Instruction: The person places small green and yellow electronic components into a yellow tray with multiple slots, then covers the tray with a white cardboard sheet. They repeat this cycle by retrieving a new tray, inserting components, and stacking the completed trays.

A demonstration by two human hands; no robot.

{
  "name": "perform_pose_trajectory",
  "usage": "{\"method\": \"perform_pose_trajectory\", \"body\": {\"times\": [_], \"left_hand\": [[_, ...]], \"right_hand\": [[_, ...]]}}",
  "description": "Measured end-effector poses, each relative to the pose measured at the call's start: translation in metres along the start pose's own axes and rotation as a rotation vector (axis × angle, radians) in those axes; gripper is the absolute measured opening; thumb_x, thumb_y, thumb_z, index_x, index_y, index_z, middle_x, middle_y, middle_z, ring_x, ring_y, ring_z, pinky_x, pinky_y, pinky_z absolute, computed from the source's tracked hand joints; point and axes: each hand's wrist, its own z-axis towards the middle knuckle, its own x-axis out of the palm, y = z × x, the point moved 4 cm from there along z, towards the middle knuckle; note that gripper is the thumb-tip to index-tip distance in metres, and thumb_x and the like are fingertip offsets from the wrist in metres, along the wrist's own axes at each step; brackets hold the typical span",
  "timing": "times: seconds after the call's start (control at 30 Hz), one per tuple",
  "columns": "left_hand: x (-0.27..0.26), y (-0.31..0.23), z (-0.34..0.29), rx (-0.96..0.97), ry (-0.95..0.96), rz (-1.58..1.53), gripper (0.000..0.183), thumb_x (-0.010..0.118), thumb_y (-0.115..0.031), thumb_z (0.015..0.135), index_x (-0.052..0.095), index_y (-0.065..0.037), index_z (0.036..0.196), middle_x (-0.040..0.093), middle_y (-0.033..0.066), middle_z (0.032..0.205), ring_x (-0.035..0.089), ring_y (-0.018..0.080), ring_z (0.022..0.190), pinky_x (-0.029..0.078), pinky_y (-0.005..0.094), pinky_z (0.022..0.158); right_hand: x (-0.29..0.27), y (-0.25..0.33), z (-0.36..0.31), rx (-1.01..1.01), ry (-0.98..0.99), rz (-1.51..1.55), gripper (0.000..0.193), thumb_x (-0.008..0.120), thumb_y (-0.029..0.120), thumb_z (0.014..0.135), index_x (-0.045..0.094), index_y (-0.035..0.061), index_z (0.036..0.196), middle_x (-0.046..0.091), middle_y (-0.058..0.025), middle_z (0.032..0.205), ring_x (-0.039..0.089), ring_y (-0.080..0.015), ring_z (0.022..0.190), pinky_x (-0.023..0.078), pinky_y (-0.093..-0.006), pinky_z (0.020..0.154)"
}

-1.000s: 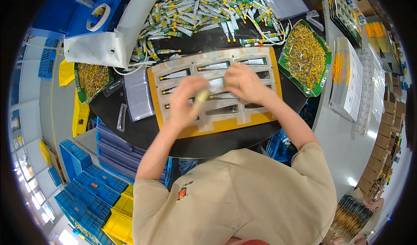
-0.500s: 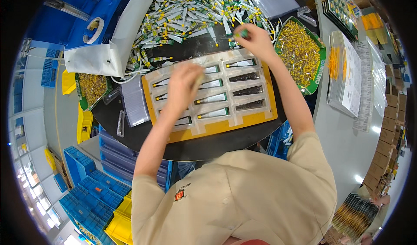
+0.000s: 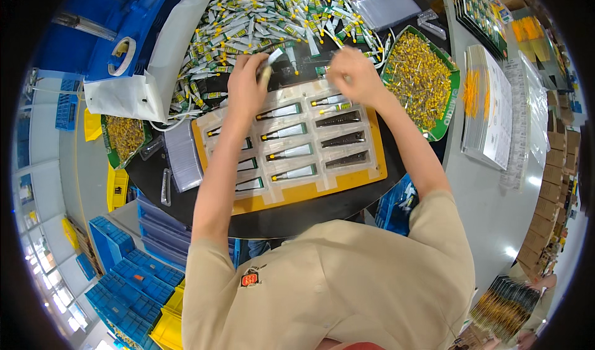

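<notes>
A clear blister tray [image 3: 319, 186] lies on a yellow board [image 3: 379, 175], its compartments in rows. Small white tubes with yellow caps [image 3: 291, 151] fill many compartments. Several on the right hold only dark, see-through bottoms [image 3: 343, 140]. My left hand [image 3: 246, 89] is closed above the tray's far edge, gripping a small tube [image 3: 274, 56] whose white and green end sticks out. My right hand [image 3: 356, 77] is curled over the far right compartment; what its fingers hold is hidden. Just below it, a yellow-green tube [image 3: 335, 108] lies near a white one.
A large heap of tubes [image 3: 260, 15] spreads behind the tray. Green-edged boxes of yellow-headed pins stand at right [image 3: 418, 77] and left [image 3: 124, 136]. Clear plastic sheets [image 3: 183, 158] lie left of the tray. Printed cards [image 3: 486, 102] are stacked on the grey table at right.
My left hand has moved away from over the left compartments to the tray's far edge. My right hand has come down to the far right compartment, where a yellow-green tube now lies.
</notes>
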Motion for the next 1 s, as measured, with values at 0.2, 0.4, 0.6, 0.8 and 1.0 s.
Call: {"method": "perform_pose_trajectory", "body": {"times": [0.2, 0.4, 0.6, 0.8, 1.0], "left_hand": [[0.009, -0.104, -0.113, 0.336, 0.326, -0.250, 0.038, 0.068, 0.002, 0.077, 0.067, -0.011, 0.113, 0.059, 0.0090, 0.097, 0.057, 0.0228, 0.079, 0.049, 0.0337, 0.070], [0.041, -0.126, -0.140, 0.446, 0.365, -0.222, 0.037, 0.066, 0.002, 0.074, 0.067, -0.008, 0.110, 0.057, 0.0083, 0.098, 0.055, 0.0249, 0.084, 0.048, 0.0343, 0.075], [0.052, -0.130, -0.145, 0.461, 0.344, -0.253, 0.037, 0.063, -0.002, 0.076, 0.062, -0.005, 0.113, 0.053, 0.0103, 0.103, 0.051, 0.0282, 0.093, 0.045, 0.0365, 0.082], [0.052, -0.134, -0.156, 0.529, 0.342, -0.131, 0.037, 0.062, -0.002, 0.077, 0.061, -0.005, 0.114, 0.053, 0.0106, 0.108, 0.051, 0.0293, 0.098, 0.045, 0.0367, 0.086], [0.049, -0.135, -0.121, 0.455, 0.173, -0.077, 0.041, 0.064, -0.003, 0.076, 0.061, -0.008, 0.117, 0.054, 0.0118, 0.114, 0.048, 0.0332, 0.106, 0.041, 0.0413, 0.092]], "right_hand": [[0.054, -0.059, 0.071, 0.507, 0.003, -0.468, 0.023, 0.066, 0.030, 0.084, 0.067, 0.0073, 0.088, 0.069, -0.0121, 0.093, 0.063, -0.0318, 0.087, 0.050, -0.0423, 0.076], [-0.007, -0.011, 0.002, 0.352, -0.006, 0.256, 0.028, 0.070, 0.030, 0.083, 0.071, 0.0104, 0.103, 0.071, -0.0057, 0.089, 0.064, -0.0230, 0.076, 0.050, -0.0349, 0.070], [-0.027, 0.039, -0.092, 0.467, 0.138, 0.470, 0.011, 0.073, 0.014, 0.080, 0.071, 0.0072, 0.088, 0.068, -0.0016, 0.088, 0.057, -0.0150, 0.080, 0.044, -0.0274, 0.072], [-0.006, 0.053, -0.101, 0.180, 0.008, 0.143, 0.008, 0.072, 0.020, 0.074, 0.072, 0.0121, 0.077, 0.065, -0.0037, 0.084, 0.056, -0.0250, 0.094, 0.042, -0.0385, 0.086], [-0.072, -0.053, -0.095, 0.643, -0.236, -0.486, 0.034, 0.072, 0.025, 0.074, 0.067, 0.0117, 0.105, 0.061, -0.0171, 0.112, 0.056, -0.0353, 0.103, 0.046, -0.0432, 0.089]]}}
